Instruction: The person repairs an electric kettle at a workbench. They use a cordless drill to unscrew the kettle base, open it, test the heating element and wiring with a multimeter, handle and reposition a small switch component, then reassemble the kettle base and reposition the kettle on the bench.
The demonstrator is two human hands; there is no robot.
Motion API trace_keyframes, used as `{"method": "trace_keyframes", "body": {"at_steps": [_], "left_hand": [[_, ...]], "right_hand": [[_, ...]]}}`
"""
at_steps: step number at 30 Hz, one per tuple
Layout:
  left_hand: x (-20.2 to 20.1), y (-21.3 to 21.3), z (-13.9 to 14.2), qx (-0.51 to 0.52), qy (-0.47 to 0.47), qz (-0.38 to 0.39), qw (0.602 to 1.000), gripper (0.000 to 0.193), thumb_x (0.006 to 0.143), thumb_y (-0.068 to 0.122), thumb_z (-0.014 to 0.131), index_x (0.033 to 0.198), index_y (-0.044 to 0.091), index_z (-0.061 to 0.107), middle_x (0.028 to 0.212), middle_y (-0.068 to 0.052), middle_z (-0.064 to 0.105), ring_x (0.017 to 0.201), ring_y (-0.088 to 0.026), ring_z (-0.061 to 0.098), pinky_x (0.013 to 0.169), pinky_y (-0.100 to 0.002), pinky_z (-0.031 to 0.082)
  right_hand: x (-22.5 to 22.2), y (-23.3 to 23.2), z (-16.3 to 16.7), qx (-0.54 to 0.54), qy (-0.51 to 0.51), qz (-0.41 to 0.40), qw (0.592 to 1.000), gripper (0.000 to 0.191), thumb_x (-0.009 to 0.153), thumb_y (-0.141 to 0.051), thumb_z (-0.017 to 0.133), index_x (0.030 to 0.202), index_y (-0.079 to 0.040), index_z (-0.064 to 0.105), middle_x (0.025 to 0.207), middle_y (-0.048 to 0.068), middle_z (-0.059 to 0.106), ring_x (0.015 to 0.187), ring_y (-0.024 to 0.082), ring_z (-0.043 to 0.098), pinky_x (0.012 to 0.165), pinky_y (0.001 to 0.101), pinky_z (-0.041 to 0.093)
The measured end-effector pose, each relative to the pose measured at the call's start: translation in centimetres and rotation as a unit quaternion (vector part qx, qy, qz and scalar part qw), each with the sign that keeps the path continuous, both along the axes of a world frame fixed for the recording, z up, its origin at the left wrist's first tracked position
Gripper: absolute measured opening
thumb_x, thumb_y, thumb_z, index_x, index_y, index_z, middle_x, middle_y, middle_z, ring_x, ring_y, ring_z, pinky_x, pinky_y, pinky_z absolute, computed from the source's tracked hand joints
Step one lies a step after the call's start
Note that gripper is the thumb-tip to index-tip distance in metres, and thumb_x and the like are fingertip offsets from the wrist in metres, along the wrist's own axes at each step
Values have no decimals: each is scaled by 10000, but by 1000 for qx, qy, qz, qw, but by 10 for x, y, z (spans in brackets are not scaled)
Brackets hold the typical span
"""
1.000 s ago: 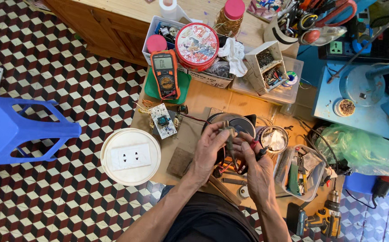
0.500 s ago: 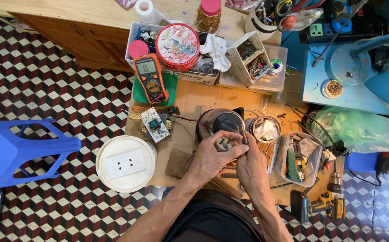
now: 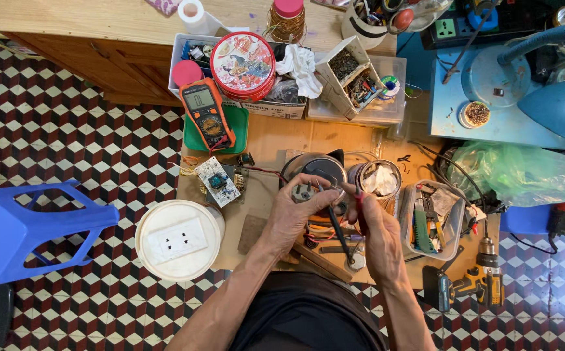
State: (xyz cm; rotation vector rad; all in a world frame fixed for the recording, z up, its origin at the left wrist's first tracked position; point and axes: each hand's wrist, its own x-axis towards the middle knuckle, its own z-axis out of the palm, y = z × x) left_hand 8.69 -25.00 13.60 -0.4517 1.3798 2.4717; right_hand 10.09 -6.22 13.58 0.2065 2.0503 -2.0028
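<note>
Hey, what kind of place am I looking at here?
Probably a small electronics repair bench at floor level: a multimeter, a bare circuit board, a cordless drill and bins of parts crowd it.

I see my left hand and right hand side by side over the low wooden work board, the small grey motor part in the left one, just before the round dark metal pot. Right of that pot stands an open metal tin, then a clear plastic tray of tools. Left of my hands lie a white circuit board and a white round socket reel. Behind these, an orange multimeter rests on a green tray; further left, a blue plastic stool on the floor.
</note>
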Motion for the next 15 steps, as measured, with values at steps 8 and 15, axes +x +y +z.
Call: {"method": "trace_keyframes", "body": {"at_steps": [8,15], "left_hand": [[1,-9,-11,-22,-6,-38,999,356,841,192,853,1116,41,686,885,-22,702,776,-75,655,682,-208,544],[4,-19,-10,25,4,-16,1000,374,844,185,824,1142,8,683,1014,-73,765,922,-124,746,842,-258,614]], "right_hand": [[-21,-3,22,178,-44,63,981,350,954,-271,658,1266,-139,743,846,2,674,735,65,585,625,236,508],[-25,-13,16,167,23,87,982,346,978,-257,645,1275,-106,739,932,30,705,831,102,630,713,270,516]]}}
